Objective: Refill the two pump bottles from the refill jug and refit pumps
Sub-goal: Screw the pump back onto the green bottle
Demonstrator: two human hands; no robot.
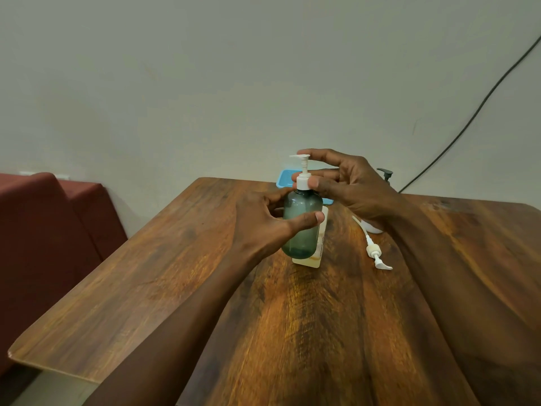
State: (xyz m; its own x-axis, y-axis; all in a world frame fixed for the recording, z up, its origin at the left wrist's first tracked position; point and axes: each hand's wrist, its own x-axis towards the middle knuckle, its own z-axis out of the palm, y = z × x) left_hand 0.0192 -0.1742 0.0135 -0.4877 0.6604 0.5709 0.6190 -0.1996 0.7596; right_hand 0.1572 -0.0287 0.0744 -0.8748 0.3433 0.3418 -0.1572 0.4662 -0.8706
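Green bottle [303, 227], upright near the table's [175, 259] far edge, axis vertical; held round its body by curled left hand [260, 227]. White pump [303, 183] straight above, collar pinched by fingertips of right hand [354, 186]. Spare pump [374, 252] loose, rightward.

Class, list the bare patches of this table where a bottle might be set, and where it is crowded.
Bare: the table left of the left hand; its right side beyond the right arm. Crowded: far middle, around green bottle, loose pump and blue tray.
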